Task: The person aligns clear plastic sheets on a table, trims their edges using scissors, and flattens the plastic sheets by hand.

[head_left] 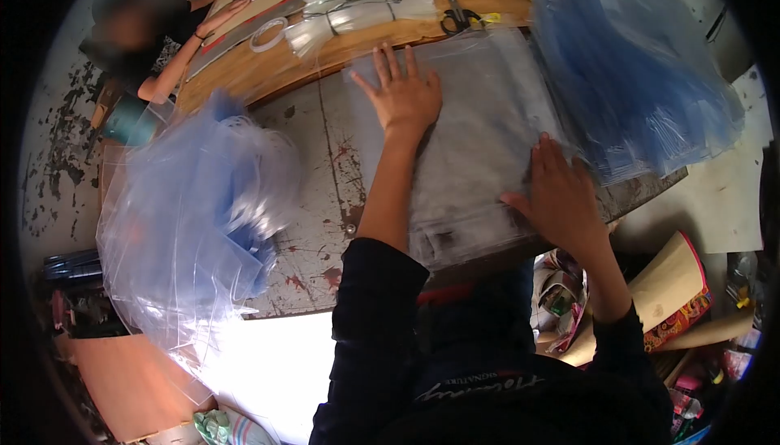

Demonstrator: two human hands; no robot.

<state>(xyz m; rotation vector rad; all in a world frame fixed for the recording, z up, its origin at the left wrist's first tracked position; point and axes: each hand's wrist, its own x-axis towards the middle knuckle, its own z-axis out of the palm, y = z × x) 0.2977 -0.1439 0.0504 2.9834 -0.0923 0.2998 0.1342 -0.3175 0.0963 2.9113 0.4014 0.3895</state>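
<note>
A flat stack of clear plastic bags [475, 132] lies in front of me on the worn table [317, 193]. My left hand [404, 96] rests on its upper left part, fingers spread. At the right edge of the stack, my right hand [561, 189] lies flat with the thumb out to the side. Neither hand grips anything. Just right of the stack sits a big bluish pile of plastic bags [642, 79]. Another loose heap of clear plastic bags [187, 209] spreads over the table's left end and hangs past its edge.
Black scissors [461, 19], a tied bundle of clear plastic [366, 8] and a tape roll [269, 34] lie along the wooden board [325, 59] at the back. A co-worker's arm [183, 59] reaches in at upper left. Rolled sheets [670, 299] stand below right.
</note>
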